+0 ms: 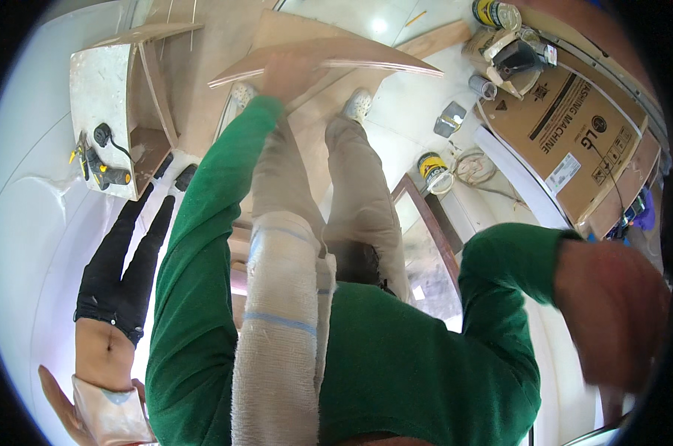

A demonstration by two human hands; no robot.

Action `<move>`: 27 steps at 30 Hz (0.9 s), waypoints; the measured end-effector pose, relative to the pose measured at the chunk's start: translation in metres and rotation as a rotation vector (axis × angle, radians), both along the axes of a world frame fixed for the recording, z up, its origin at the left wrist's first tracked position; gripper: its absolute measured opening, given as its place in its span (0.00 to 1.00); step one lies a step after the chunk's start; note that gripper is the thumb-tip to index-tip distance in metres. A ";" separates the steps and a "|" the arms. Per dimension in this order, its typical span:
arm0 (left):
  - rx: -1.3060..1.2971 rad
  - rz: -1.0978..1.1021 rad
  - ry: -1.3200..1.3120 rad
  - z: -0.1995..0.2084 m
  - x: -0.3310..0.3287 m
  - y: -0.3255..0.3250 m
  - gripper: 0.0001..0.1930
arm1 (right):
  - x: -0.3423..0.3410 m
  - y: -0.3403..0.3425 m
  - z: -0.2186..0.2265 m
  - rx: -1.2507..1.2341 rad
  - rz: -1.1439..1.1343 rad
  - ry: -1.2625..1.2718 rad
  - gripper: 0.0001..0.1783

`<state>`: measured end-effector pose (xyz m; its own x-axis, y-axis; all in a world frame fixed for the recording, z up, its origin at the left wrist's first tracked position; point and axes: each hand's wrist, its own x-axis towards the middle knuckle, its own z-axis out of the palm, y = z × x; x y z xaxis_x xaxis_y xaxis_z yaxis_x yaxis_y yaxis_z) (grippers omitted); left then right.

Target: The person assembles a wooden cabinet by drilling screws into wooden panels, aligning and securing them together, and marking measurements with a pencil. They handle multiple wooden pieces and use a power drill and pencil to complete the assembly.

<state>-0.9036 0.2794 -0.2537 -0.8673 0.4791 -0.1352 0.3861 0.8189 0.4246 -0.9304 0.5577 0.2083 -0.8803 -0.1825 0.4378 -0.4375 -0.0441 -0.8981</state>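
Observation:
My left hand (292,73) grips the near edge of a plywood board (366,58), with the arm stretched out in front of me. That edge looks layered, perhaps two thin sheets together, and the board lies across the view just beyond my shoes. Raised at the right and bent at the elbow, my right hand (619,312) is smeared by motion. Its fingers cannot be made out, nor whether it holds anything. A white towel with blue stripes (277,320) hangs down the front of my green sweater.
Left, a wooden box (98,82) bears a yellow-and-grey power tool (110,175); another person (113,297) stands beside it. Right are a large cardboard carton (567,126), a paint tin (433,169), a coiled cable (474,167) and a dark-framed panel (433,253). Another plank (440,39) lies behind the board.

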 end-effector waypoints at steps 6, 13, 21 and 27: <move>0.150 0.055 -0.020 0.003 -0.005 0.000 0.18 | 0.042 0.018 -0.178 0.035 -0.370 -0.508 0.27; 0.060 0.035 -0.045 0.003 -0.008 0.000 0.17 | 0.076 0.025 -0.352 0.385 -0.368 -0.709 0.09; 0.098 0.071 0.036 0.001 -0.014 0.004 0.18 | 0.062 0.037 -0.402 0.570 -0.383 -0.357 0.12; 0.106 0.071 0.057 0.002 -0.017 0.006 0.18 | 0.056 0.034 -0.413 0.529 -0.310 -0.336 0.08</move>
